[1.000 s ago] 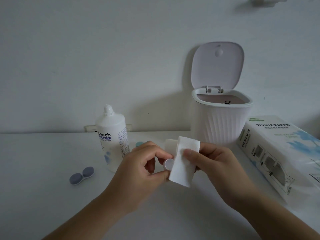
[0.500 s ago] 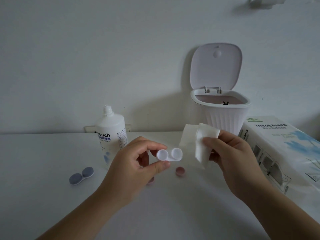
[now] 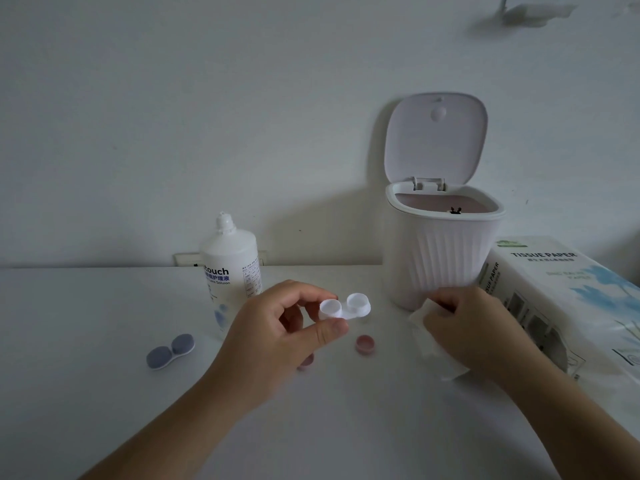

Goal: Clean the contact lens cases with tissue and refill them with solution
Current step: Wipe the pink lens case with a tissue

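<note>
Since a moment ago the right hand (image 3: 474,336) has dropped from beside the lens case toward the surface (image 3: 104,393), carrying the tissue (image 3: 440,358) down with it; its fingers are now curled round the crumpled sheet, just in front of the small white bin (image 3: 440,258). Meanwhile the left hand (image 3: 277,341) holds the open white lens case (image 3: 344,306) in much the same place as before, above the middle of the surface, pinched at its left well between thumb and forefinger, both wells facing up. Two pinkish caps lie on the surface below it: one cap (image 3: 364,344) in plain sight, the other cap (image 3: 306,362) partly hidden by the left hand. A closed blue-grey lens case (image 3: 169,351) lies toward the left side. Behind the left hand stands the solution bottle (image 3: 230,268), near the back edge. The bin's lid stands open. A tissue paper pack (image 3: 568,299) lies along the right edge, just beside the bin.
</note>
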The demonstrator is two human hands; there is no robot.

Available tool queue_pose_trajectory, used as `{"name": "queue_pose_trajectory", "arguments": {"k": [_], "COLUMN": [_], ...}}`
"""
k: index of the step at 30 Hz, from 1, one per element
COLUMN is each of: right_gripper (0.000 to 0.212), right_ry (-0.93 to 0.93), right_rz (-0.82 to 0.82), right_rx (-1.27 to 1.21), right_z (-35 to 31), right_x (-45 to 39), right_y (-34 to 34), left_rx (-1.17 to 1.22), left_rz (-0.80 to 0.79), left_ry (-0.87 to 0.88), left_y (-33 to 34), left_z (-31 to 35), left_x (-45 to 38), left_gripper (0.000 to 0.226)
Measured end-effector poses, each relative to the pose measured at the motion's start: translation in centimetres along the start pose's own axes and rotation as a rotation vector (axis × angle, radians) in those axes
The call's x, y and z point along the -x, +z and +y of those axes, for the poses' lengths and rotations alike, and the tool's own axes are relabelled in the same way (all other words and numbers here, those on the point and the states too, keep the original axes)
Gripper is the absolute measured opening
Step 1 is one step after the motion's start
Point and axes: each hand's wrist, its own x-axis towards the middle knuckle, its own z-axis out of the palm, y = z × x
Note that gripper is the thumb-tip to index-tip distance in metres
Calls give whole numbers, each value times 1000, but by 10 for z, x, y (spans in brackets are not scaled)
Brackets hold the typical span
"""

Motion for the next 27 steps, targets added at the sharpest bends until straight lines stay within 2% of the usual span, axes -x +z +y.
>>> {"name": "queue_pose_trajectory", "arguments": {"k": [2,4,6,9,10,12,14,16,20,27], "right_gripper": [17,34,46,39,33,25,31,35,24,32], "right_ry": [-65,-153,-275,-497,-541,-550,-508,-466,-443,-350], "right_rz": [-21,-23,60,229,233,90,-134,-240,-295,-368], "right_rx": [51,37,5,-67,-132,-321,-488,-569,-684,-786], "right_z": [-1,-1,-2,-5,-7,-12,-17,-21,-28,-27], "right_x": [3,5,6,10,12,18,22,25,29,28], "right_y": [-2,-3,-3,-5,-6,-7,-4,2,9,11], "left_rx": [3,2,-9,-28,-30,-25,-17,-36,-75,-139], "left_rz": [-5,-10,-10,-24,-33,-50,-64,-83,-119,-152], "left_ry": [-11,-11,-12,-15,-13,-4,6,34,60,65], "left_y": [1,2,3,3,3,4,5,6,5,2], "left_z": [0,1,2,0,0,-1,-1,0,-1,-5], "left_x": [0,0,0,-1,-1,0,1,1,3,1], "left_gripper": [19,20,19,19,20,26,34,41,33,30]}}
